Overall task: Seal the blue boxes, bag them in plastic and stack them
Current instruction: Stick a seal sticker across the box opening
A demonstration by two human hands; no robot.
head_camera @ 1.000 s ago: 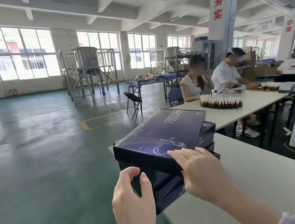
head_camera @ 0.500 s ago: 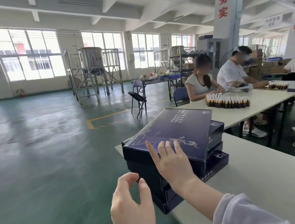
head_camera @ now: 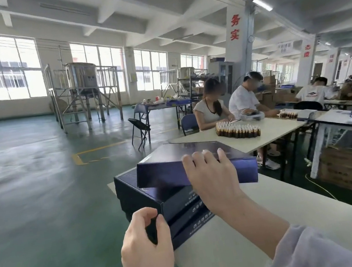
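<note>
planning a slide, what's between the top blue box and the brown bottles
Head view: only bare far table shows between top blue box and brown bottles.

The top blue box (head_camera: 164, 173) now sits lifted and skewed off the stack (head_camera: 181, 207), its end swung out beyond the right hand (head_camera: 213, 178), whose fingers now curl over its edge. The left hand (head_camera: 146, 250) has closed onto the stack's near corner.

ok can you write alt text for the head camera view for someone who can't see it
A person's right hand grips the near edge of the top blue box, askew on a stack of blue boxes on a white table; the left hand curls beside the stack. Behind, people sit by brown bottles.
</note>
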